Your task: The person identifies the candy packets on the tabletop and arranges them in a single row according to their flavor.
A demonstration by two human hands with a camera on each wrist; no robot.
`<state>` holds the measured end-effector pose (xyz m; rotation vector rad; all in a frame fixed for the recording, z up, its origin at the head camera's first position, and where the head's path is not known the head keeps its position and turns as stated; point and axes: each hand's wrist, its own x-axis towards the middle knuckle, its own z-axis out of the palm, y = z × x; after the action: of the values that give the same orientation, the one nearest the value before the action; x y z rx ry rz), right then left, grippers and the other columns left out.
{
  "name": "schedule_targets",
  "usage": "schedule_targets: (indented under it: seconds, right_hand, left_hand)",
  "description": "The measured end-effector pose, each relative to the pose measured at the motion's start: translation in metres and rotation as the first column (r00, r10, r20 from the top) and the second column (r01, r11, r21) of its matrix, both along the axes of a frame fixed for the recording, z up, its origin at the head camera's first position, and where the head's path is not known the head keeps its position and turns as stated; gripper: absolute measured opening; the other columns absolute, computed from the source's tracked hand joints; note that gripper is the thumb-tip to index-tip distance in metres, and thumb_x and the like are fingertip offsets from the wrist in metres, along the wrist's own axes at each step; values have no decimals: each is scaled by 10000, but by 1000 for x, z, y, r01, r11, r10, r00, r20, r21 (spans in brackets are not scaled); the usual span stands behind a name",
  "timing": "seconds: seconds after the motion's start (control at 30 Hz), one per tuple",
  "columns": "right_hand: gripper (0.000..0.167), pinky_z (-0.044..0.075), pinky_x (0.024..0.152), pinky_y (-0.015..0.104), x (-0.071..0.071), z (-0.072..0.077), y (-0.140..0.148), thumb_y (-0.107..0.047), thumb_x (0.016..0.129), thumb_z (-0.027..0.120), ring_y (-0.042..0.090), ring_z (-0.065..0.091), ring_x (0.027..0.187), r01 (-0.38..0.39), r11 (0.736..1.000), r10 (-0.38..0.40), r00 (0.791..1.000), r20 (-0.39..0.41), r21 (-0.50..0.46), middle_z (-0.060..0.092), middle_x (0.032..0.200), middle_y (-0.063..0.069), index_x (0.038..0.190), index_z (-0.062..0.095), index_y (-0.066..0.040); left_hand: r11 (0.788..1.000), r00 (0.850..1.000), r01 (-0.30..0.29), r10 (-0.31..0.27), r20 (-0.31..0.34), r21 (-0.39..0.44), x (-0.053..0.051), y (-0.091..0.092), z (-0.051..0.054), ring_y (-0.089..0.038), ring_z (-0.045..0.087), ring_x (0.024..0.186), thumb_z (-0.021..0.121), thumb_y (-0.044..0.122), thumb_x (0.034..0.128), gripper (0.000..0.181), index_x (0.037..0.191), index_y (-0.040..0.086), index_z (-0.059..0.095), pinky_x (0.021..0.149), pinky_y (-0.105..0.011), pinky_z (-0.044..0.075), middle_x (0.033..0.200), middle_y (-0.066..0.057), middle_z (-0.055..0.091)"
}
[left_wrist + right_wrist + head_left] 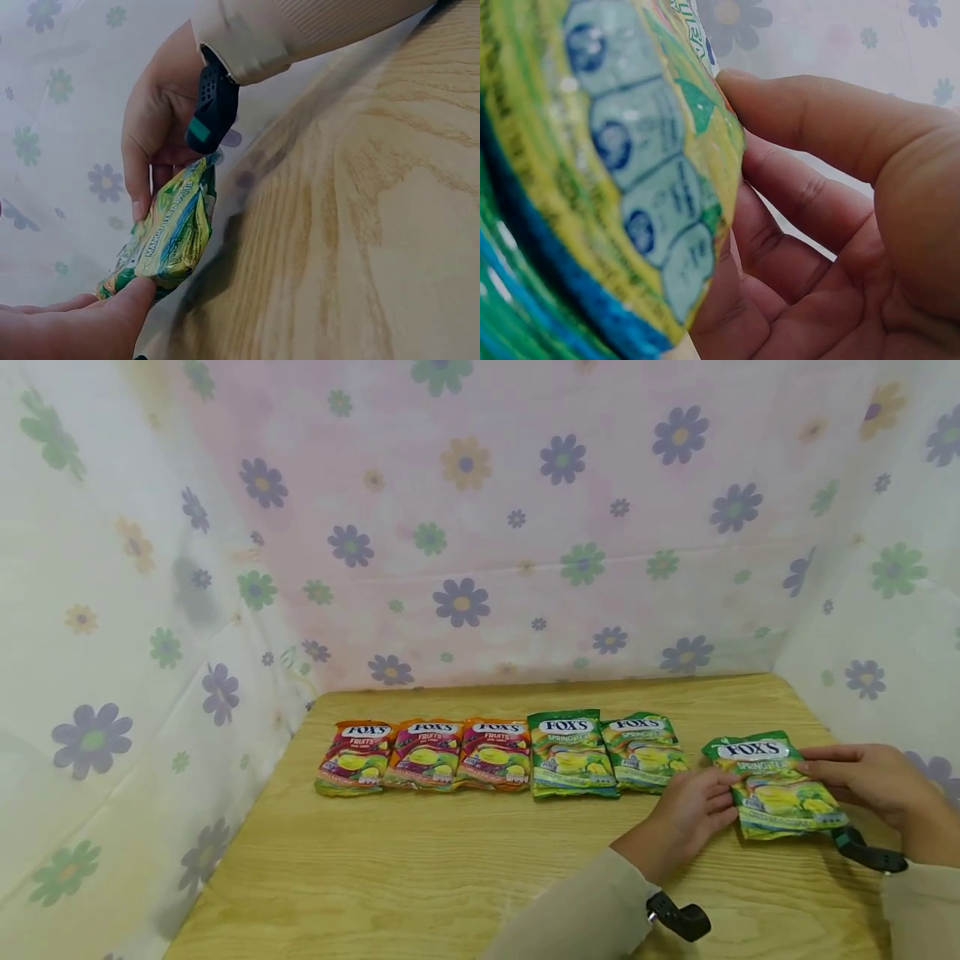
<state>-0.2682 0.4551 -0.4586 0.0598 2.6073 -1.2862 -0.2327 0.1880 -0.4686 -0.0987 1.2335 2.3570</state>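
A green Fox's candy bag [780, 789] is held between both hands above the right side of the table. My left hand [693, 814] pinches its left edge, thumb on the near face in the left wrist view. On the opposite edge, my right hand [877, 781] grips the bag between thumb and fingers. The right wrist view shows the printed wrapper [641, 142] up close, with the right thumb [802, 112] against its edge. Left of the hands, two more green candy bags, one [573, 756] beside the other [645, 753], lie flat.
Three red-and-orange Fox's fruit candy bags [426, 756] continue the row to the left on the wooden table [390, 877]. Flower-patterned cloth [465, 527] hangs behind the table and along both sides. A black wrist device [678, 918] sits at the left cuff.
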Motion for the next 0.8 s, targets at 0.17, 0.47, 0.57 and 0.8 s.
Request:
schedule_targets:
  seconds: [0.17, 0.47, 0.57, 0.8]
  right_hand:
    - [754, 627, 759, 262, -3, 2, -3, -408, 1039, 625, -136, 621, 853, 16, 999, -17, 1000, -22, -47, 656, 1058, -211, 1478, 423, 169]
    - [734, 609, 733, 198, -15, 12, -9, -417, 1029, 637, -156, 616, 869, 35, 993, -43, 997, -69, -112, 564, 955, -382, 1483, 452, 129]
    - [742, 605, 730, 189, -19, 16, -12, -428, 1025, 638, -159, 614, 871, 41, 992, -51, 995, -82, -119, 577, 952, -365, 1484, 449, 124]
    - [654, 594, 731, 162, -26, 22, -19, -437, 998, 676, -147, 627, 885, 72, 983, -91, 990, -107, -170, 610, 951, -366, 1440, 561, 31]
  left_hand:
    - [1000, 1000, 11, -11, -26, 1, -4, -2, 9, -516, 442, 1423, 649, 35, 904, 588, 1455, -97, 488, 1192, -620, 344, 1483, -322, 502]
    - [1000, 996, 5, -3, -84, 15, -15, -9, 22, -507, 386, 1468, 655, 72, 931, 566, 1461, -62, 506, 1205, -606, 335, 1543, -304, 447]
    - [1000, 994, 1, -2, -113, -1, -20, -12, 26, -488, 398, 1468, 655, 98, 939, 573, 1469, -54, 501, 1205, -593, 345, 1545, -290, 453]
    - [999, 985, 24, -28, -171, -22, -30, -19, 33, -458, 391, 1485, 617, 143, 984, 527, 1464, -49, 513, 1212, -559, 358, 1571, -268, 435]
